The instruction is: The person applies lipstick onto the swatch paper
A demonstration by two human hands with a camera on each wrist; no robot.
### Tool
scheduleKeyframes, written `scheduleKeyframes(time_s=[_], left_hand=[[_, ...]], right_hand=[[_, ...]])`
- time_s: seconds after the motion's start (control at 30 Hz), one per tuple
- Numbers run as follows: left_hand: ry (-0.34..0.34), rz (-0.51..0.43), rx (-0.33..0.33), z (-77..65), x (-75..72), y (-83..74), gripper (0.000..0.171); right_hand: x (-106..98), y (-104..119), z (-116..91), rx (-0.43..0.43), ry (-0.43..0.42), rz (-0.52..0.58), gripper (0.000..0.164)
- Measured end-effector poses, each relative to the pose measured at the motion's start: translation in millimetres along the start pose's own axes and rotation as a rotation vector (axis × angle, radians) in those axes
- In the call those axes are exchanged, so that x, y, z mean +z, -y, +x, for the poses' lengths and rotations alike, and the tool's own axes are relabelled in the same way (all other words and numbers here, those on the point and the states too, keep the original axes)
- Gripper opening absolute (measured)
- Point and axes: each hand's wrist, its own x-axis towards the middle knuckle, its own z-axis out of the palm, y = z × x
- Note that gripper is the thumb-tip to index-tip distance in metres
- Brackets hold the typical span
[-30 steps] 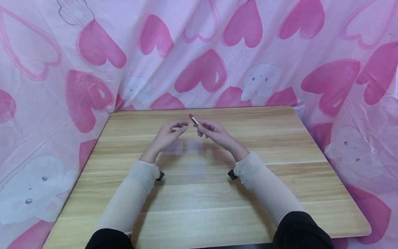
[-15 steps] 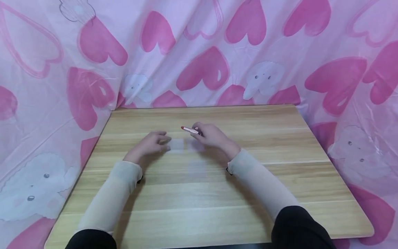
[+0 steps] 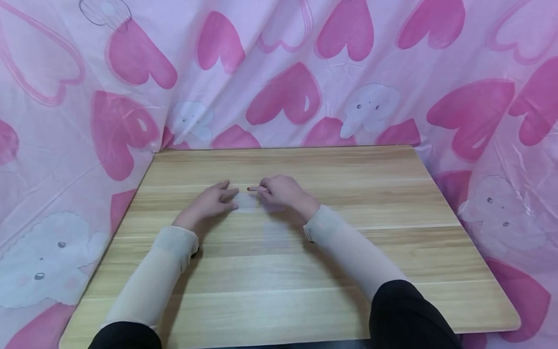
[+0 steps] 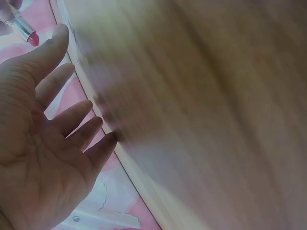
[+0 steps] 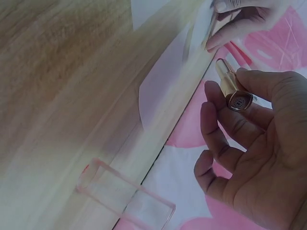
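My right hand (image 3: 285, 191) pinches a lipstick (image 3: 257, 189) between thumb and fingers, its red tip pointing left. In the right wrist view the gold base of the lipstick (image 5: 233, 91) faces the camera. The red tip of the lipstick (image 4: 31, 38) shows at the top left of the left wrist view. My left hand (image 3: 208, 201) holds nothing, its fingers apart and loosely extended beside a pale, thin square (image 3: 246, 202) on the table. Whether its fingertips touch that square I cannot tell. The right hand partly covers a second pale square (image 3: 273, 207).
Nearer to me, another faint translucent square (image 3: 276, 236) lies on the wooden table (image 3: 261, 300). A clear, pink-edged rectangular piece (image 5: 127, 194) appears low in the right wrist view. A pink heart-print curtain (image 3: 283, 97) hangs behind and beside the table.
My left hand has moved left and down, away from the lipstick. My right hand has come lower and leftward, and the lipstick has turned from tilting upward to nearly level.
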Motion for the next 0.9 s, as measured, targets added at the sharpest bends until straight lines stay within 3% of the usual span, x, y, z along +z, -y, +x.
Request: scheduleKeyframes(time_s=[0.17,0.47,0.9], left_hand=[[0.004,0.026,-0.030,0.0,-0.5,-1.7,0.056],[0.041,0.071,-0.139,0.5,-0.8,-4.2,0.058],[0.062,0.118,-0.140,-0.8,-2.0,-4.2,0.064]], right_hand=[[3.3,6.1,4.2,0.044,0.047,-0.054,0.026],[6.3,9.3,5.8,0.078,0.061,-0.029,0.023],[6.7,9.5,7.7,0.069,0.072,-0.073,0.022]])
